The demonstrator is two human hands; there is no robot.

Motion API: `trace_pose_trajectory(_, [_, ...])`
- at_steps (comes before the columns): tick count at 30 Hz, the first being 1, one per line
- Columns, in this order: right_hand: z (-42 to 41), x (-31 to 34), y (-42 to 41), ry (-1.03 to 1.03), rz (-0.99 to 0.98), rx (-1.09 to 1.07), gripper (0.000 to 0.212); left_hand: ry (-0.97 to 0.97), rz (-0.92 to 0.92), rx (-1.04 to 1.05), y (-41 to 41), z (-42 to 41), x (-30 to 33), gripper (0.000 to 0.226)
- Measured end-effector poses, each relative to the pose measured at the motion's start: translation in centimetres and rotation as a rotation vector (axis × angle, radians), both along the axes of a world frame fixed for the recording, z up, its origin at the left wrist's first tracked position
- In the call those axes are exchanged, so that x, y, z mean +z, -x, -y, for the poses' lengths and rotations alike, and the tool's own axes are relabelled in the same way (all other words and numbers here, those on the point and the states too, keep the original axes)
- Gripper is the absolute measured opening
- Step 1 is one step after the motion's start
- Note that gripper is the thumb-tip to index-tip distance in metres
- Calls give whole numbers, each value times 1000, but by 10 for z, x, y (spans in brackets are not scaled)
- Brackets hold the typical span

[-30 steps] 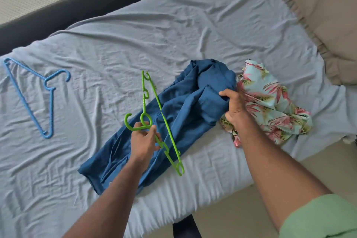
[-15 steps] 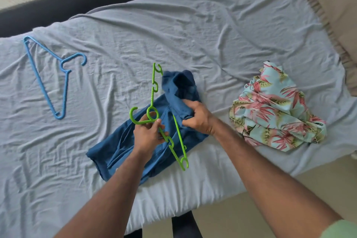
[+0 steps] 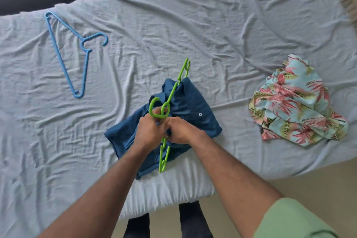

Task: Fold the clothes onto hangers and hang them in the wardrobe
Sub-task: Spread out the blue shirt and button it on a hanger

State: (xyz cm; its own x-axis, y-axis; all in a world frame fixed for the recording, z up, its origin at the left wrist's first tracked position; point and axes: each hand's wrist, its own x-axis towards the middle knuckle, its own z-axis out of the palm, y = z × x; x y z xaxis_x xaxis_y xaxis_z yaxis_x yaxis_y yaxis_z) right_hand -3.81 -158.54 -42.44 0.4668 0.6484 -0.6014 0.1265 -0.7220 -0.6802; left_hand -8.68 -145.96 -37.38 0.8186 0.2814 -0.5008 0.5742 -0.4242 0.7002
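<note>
**Clothes on the bed — blue garment being worked onto the green hanger**

Blue garment [image 3: 185, 106] lies bunched on the near edge of the bed [image 3: 212, 35], just in front of the person. It rests there rather than in the air, which I judge lets the mattress carry its weight while both hands work.

The green hanger [image 3: 170, 100] stands edge-on over the cloth, its hook curling at the left of the neck and its two ends pointing away from and toward the person. The left hand [image 3: 148, 131] grips it near the neck, fingers curled round the plastic — apparently to hold the frame steady. The right hand [image 3: 181, 131] is closed on a fold of the blue fabric right beside the hanger, touching the left hand. Whether the cloth has passed through the frame cannot be told; the hands hide that spot.

The floral garment [image 3: 297, 106] sits crumpled well to the right, untouched. The blue hanger [image 3: 77, 52] lies flat, well apart at far left — probably kept for that second piece.

Assessment: early stage; nothing hung, no wardrobe in view.
</note>
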Motion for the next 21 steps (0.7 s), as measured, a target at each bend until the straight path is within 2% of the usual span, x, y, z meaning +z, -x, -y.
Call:
trace_pose_trajectory(2, [-10,-7,3,51,57,84,16,-22,20,-90,6,2,5,16])
trace_pose_trajectory(5, [-17,-10,4,52,31,83,12,-85,15,-136,8,7,11,17])
trace_pose_trajectory(6, [-17,-5,4,7,0,51,20,-85,3,-99,9,5,11,16])
trace_pose_trajectory(7, [-13,-1,3,-53,-40,-9,38,-60,-13,-43,9,1,11,15])
trace_pose_trajectory(9, [-1,9,0,-141,-95,-123,85,127,-66,128,10,-8,10,16])
trace_pose_trajectory(10, [8,14,0,-128,-91,-167,98,230,-93,200,11,-10,12,21])
trace_pose_trajectory(12, [24,21,2,-133,-89,-270,108,370,-129,241,11,-10,14,28])
trace_pose_trajectory(18, [44,33,23,-321,-275,-627,97,751,-147,128,1,17,27,58])
trace_pose_trajectory(20, [43,21,28,-327,-241,-822,79,748,-115,262,-3,27,32,46])
trace_pose_trajectory(21, [43,17,27,-299,-186,-873,62,675,-79,377,-3,30,30,33])
